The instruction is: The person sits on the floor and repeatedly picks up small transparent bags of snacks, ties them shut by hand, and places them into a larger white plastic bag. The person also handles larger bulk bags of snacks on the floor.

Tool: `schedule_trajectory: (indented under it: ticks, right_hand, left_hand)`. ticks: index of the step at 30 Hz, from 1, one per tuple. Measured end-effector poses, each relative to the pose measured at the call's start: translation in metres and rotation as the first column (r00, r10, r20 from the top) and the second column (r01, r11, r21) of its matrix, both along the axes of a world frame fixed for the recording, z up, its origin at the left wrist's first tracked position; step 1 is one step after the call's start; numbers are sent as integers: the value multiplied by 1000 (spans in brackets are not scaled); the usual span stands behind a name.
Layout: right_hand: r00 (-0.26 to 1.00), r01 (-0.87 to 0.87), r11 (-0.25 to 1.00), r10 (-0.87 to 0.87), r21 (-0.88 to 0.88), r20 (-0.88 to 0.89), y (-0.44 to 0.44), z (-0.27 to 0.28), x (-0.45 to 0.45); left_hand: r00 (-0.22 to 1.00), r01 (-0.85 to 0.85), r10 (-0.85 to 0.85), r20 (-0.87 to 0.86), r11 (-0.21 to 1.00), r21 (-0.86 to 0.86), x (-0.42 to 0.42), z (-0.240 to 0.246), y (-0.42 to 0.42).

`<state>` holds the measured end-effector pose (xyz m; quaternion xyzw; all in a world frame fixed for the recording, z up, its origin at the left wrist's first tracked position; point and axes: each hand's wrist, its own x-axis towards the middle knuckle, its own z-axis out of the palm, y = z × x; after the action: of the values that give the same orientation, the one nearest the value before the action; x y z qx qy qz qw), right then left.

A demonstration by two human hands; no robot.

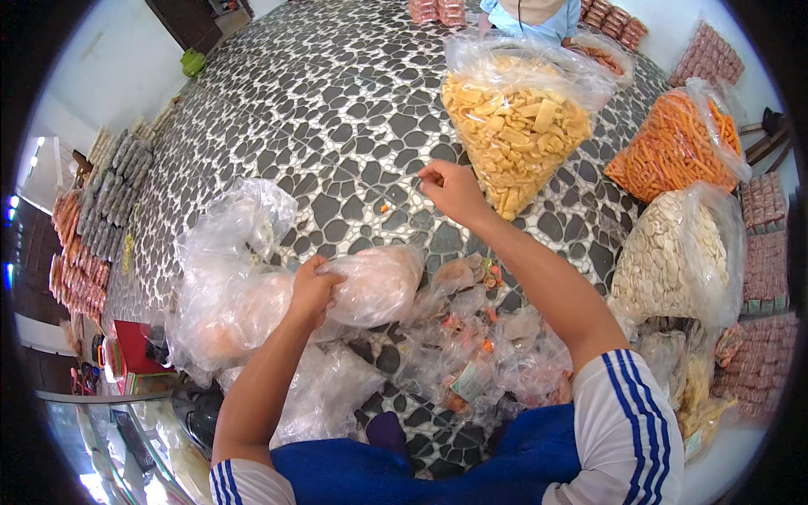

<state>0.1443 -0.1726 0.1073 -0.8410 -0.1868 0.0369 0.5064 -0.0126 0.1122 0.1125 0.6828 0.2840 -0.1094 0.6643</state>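
Note:
My left hand [315, 290] grips a clear plastic bag [379, 284] filled with something pale pink, bulging out to the right of my fingers. Under and left of that hand lie more clear bags with pinkish contents [227, 322]. My right hand [451, 189] is raised over the patterned floor, its fingers curled in and nothing visible in them. Just right of it, a large clear bag of yellow snack pieces [517, 132] stands with its mouth up. Below my right forearm lies a heap of small clear plastic packets [492, 341], some with orange bits.
On the right stand clear bags of orange snack sticks [675, 148] and pale round chips [669, 259]. Packet stacks [764, 271] line that wall; others [113, 196] line the left. Another person [530, 16] is beyond the yellow snacks. A glass case [126, 448] stands lower left.

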Motion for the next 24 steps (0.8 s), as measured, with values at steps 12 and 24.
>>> schedule_trajectory:
  ticks: [12,24]
  right_hand:
    - [966,-120,805,229,-581,117,127,-226,61]
    - [990,-61,960,92,-272,104,-31,-182,22]
  left_hand:
    - [984,-175,176,2,980,-92,-21,-13,1]
    - [975,12,56,216,953,-302,37,32,-97]
